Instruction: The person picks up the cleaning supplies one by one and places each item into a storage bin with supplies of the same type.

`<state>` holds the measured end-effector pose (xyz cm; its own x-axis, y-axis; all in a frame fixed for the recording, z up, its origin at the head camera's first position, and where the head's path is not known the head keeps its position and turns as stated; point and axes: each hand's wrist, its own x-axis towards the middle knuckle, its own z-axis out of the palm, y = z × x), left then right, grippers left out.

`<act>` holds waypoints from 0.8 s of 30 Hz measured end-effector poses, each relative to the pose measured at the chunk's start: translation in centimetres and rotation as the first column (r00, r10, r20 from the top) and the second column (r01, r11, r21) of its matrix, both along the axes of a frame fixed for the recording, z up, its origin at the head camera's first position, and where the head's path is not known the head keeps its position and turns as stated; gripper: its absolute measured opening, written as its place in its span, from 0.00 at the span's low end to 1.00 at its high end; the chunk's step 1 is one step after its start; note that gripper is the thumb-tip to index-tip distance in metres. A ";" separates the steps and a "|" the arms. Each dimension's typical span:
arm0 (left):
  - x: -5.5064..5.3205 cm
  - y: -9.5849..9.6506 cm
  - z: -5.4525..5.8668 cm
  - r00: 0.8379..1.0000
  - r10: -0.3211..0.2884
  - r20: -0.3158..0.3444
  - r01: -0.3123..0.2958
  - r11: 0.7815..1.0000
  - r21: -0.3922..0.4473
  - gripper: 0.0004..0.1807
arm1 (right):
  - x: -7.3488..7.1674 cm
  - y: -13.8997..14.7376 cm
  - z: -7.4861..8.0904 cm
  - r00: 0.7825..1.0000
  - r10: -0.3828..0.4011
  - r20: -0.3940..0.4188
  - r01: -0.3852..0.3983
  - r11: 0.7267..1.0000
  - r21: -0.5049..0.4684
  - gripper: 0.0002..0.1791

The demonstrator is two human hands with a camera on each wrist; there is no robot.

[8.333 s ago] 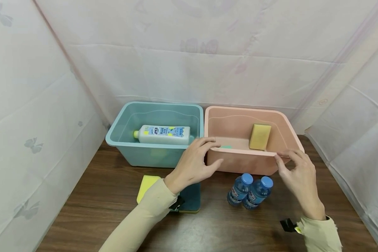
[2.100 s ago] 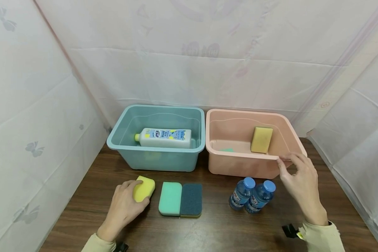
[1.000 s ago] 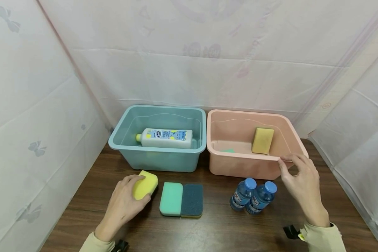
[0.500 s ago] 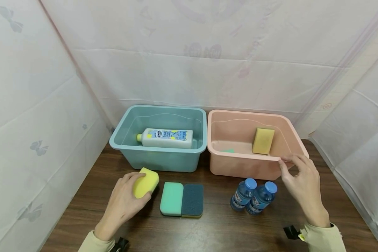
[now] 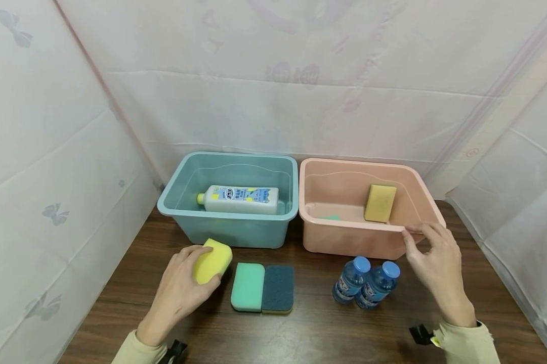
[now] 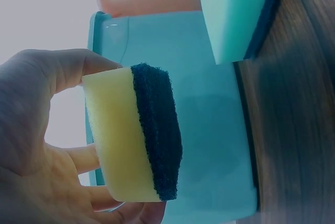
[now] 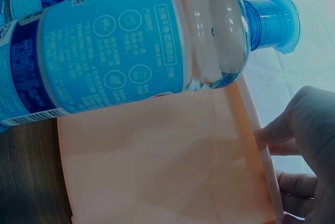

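Observation:
My left hand (image 5: 182, 285) grips a yellow sponge (image 5: 212, 262) between thumb and fingers, in front of the blue bin (image 5: 227, 230). Close up in the left wrist view, that sponge (image 6: 118, 135) shows a dark scouring layer on one side. At the right, my right hand (image 5: 437, 268) pinches the front rim of the pink bin (image 5: 346, 237) near its right corner; the right wrist view shows the thumb and fingers on either side of that rim. Just right of the held sponge lie a green sponge (image 5: 248, 287) and one with its dark side up (image 5: 278, 289).
Two small blue-capped water bottles (image 5: 351, 280) stand before the pink bin. A white detergent bottle (image 5: 241, 200) lies in the blue bin. Inside the pink bin are a tan sponge (image 5: 380, 203) and a bit of something green (image 5: 331, 217). White sheets (image 5: 273, 101) enclose the wooden table (image 5: 328, 338).
Earlier my left hand was at the pink bin's front rim; it has since taken hold of the yellow sponge and raised it slightly toward the blue bin. My right hand stays on the rim.

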<state>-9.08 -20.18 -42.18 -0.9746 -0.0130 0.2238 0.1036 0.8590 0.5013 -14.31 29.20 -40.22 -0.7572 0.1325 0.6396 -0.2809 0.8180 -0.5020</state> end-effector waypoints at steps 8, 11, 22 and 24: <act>-0.1 0.5 0.7 1.000 -0.017 -0.024 0.017 1.000 0.000 0.29 | 0.0 0.0 0.0 1.000 0.003 -0.001 -0.003 1.000 -0.004 0.08; -0.1 0.8 0.9 0.999 -0.021 -0.027 0.021 1.000 0.003 0.29 | 0.0 0.0 0.0 1.000 0.003 0.000 -0.003 1.000 -0.003 0.08; -0.3 1.3 1.7 0.999 -0.030 -0.029 0.031 1.000 0.007 0.29 | 0.0 -0.1 0.1 1.000 0.004 -0.007 -0.004 1.000 -0.001 0.08; -0.3 1.3 1.8 0.999 -0.031 -0.030 0.032 0.999 0.009 0.29 | 0.1 -0.1 0.1 1.000 0.004 -0.005 -0.004 1.000 0.001 0.08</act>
<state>-9.42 -18.87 -40.38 -0.9674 0.0154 0.2527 0.1456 0.8505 0.5055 -14.23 29.15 -40.08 -0.7543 0.1290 0.6437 -0.2864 0.8176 -0.4995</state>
